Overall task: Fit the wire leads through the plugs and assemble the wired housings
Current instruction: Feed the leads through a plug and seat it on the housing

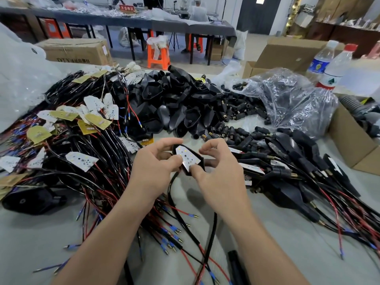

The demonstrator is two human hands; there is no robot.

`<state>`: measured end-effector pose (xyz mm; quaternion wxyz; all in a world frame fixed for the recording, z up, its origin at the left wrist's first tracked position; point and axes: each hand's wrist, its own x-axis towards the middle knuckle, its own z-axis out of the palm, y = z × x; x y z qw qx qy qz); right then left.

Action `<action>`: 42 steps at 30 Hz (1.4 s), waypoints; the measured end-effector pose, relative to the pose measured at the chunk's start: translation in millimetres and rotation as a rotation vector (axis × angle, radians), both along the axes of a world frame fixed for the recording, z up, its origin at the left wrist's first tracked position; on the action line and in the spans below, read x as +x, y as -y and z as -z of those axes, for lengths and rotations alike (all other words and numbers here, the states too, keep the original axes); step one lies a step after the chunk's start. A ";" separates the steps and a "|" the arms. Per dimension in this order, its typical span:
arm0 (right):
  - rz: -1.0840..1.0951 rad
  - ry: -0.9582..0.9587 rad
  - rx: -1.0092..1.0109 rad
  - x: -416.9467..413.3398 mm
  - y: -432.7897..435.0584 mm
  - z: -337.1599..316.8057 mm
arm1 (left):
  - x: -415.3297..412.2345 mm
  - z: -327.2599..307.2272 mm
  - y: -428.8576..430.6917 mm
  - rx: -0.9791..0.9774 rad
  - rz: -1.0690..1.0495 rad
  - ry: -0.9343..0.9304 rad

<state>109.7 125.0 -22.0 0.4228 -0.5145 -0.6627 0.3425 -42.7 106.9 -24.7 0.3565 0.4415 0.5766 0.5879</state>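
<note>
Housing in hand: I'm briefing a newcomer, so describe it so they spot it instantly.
On the grey table, look centre, between the wired boards and the finished pile. The left hand and right hand hold one black housing, white board up: the only one held.

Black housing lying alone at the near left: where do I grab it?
Probably its narrow stem end, pinched from the near right. The black housing lies with its rounded wide shell to the left, wires crowding its far side; the stem points right.

Left hand, right hand — both curled, pinching.
</note>
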 end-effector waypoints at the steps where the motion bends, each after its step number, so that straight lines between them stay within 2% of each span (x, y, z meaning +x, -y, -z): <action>1: -0.004 -0.012 -0.025 0.1 0.9 0.2 | 0.1 -0.2 0.4 0.013 -0.028 -0.009; 3: -0.064 -0.034 -0.124 0.7 3.1 0.8 | 0.0 0.1 1.3 0.038 -0.104 -0.066; 7: -0.244 0.063 -0.233 4.8 6.0 -1.9 | -3.1 -2.3 3.0 0.119 -0.250 -0.146; 10: -0.325 0.089 -0.325 12.8 5.8 -7.8 | -12.2 -7.7 4.3 0.208 -0.397 -0.071; 12: -0.347 0.032 -0.390 19.5 2.0 -11.2 | -23.3 -10.2 3.9 0.235 -0.492 0.004; 16: -0.488 -0.333 -0.507 37.1 -5.6 -20.0 | -45.2 -13.5 3.0 0.224 -0.630 0.100; 18: -0.561 -0.653 -0.540 45.8 -8.8 -26.4 | -53.5 -13.7 3.4 0.208 -0.717 0.107; 21: -0.518 -1.103 -0.599 54.3 -15.3 -32.0 | -57.8 -13.4 5.2 0.157 -0.727 0.112; 24: -0.437 -1.239 -0.511 52.7 -17.9 -34.0 | -49.6 -15.5 8.2 0.071 -0.617 -0.040; 26: -0.318 -1.213 -0.416 47.9 -18.3 -33.8 | -41.6 -19.3 12.2 0.015 -0.495 -0.202; 28: -0.193 -1.076 -0.306 45.9 -19.9 -29.7 | -32.0 -25.1 18.3 -0.028 -0.314 -0.334; 30: -0.078 -0.822 -0.123 47.7 -20.3 -24.0 | -20.6 -30.7 23.8 -0.070 -0.103 -0.370; 33: 0.115 -0.346 0.202 46.4 -18.4 -19.4 | -6.3 -29.8 24.9 -0.176 0.244 -0.335; 35: 0.196 -0.099 0.335 42.1 -18.0 -19.7 | 2.9 -26.0 22.7 -0.246 0.438 -0.306; 37: 0.161 -0.047 0.357 37.6 -18.1 -18.9 | 9.3 -18.0 17.4 -0.235 0.376 -0.331; 39: 0.074 -0.081 0.262 31.8 -16.9 -17.2 | 14.4 -15.2 13.0 -0.158 0.162 -0.346; 42: -0.023 -0.082 0.186 21.0 -10.8 -13.7 | 15.5 -16.0 6.7 -0.031 0.062 -0.031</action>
